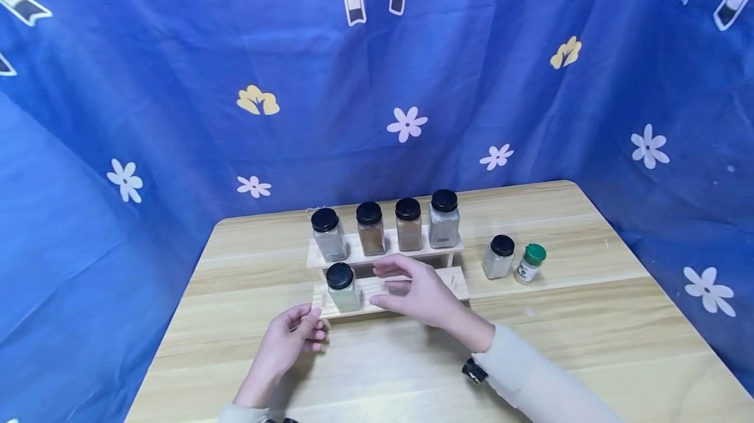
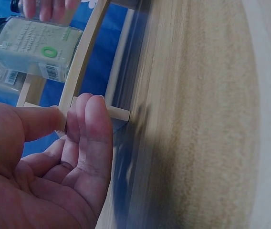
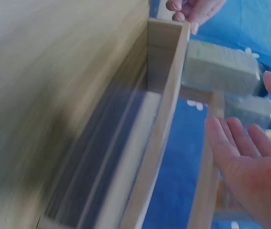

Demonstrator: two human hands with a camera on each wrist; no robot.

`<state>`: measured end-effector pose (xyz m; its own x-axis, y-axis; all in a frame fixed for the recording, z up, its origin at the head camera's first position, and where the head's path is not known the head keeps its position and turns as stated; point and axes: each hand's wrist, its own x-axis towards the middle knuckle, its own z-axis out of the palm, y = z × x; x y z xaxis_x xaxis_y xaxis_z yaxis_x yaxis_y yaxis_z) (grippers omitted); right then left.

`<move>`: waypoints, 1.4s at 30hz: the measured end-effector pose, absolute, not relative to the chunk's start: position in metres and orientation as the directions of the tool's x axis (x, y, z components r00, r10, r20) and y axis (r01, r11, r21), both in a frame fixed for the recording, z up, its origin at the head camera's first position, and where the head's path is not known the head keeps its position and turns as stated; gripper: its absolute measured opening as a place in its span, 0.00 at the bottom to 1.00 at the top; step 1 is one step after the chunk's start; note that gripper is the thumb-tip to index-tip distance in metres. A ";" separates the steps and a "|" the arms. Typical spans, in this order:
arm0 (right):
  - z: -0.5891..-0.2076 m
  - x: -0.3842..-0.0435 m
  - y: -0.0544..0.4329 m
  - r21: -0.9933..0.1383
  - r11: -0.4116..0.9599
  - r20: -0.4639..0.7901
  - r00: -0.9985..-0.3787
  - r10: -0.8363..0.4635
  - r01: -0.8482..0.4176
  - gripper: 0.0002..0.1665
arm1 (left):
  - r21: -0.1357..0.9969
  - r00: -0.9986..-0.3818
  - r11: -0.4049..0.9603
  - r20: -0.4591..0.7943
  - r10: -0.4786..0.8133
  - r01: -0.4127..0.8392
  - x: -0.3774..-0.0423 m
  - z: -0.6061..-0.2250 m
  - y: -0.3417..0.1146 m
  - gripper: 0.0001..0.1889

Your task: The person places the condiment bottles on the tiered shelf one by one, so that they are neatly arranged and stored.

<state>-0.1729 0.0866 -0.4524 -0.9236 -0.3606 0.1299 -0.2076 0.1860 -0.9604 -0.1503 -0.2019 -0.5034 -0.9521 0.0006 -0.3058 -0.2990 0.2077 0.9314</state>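
A two-tier wooden spice rack (image 1: 377,306) stands on the table. My left hand (image 1: 289,339) pinches the left front end of its lower shelf; in the left wrist view the thumb lies on one side of the wood and the fingers (image 2: 97,119) on the other. A square jar of pale green powder (image 1: 345,297) with a black lid stands upright at that end of the shelf. Just right of this jar, my right hand (image 1: 421,292) hovers over the lower shelf with fingers extended and spread from the thumb, holding nothing. The right wrist view shows the jar (image 3: 221,67) beyond the fingertips.
Several black-lidded jars line the upper shelf, among them a grey one (image 1: 331,244), a brown one (image 1: 372,238) and a taller one (image 1: 444,228). To the right stand a white-filled jar (image 1: 497,262) and a green-capped shaker (image 1: 526,270). A blue curtain (image 1: 330,148) hangs behind the table.
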 end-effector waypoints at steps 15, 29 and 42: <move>-0.439 -0.144 0.182 -0.927 0.165 0.301 -0.930 -0.211 -0.338 0.35 | 0.932 -0.951 0.204 -0.308 0.007 -0.301 -0.148 -0.500 -0.203 0.20; -0.450 -0.143 0.275 -0.896 0.328 0.371 -0.910 0.185 -0.299 0.34 | 0.931 -0.949 0.195 -0.316 0.011 -0.308 -0.149 -0.502 -0.204 0.20; -0.497 -0.156 0.302 -0.920 0.391 0.130 -0.962 0.241 -0.026 0.40 | 0.932 -0.950 0.198 -0.311 0.009 -0.303 -0.148 -0.500 -0.204 0.20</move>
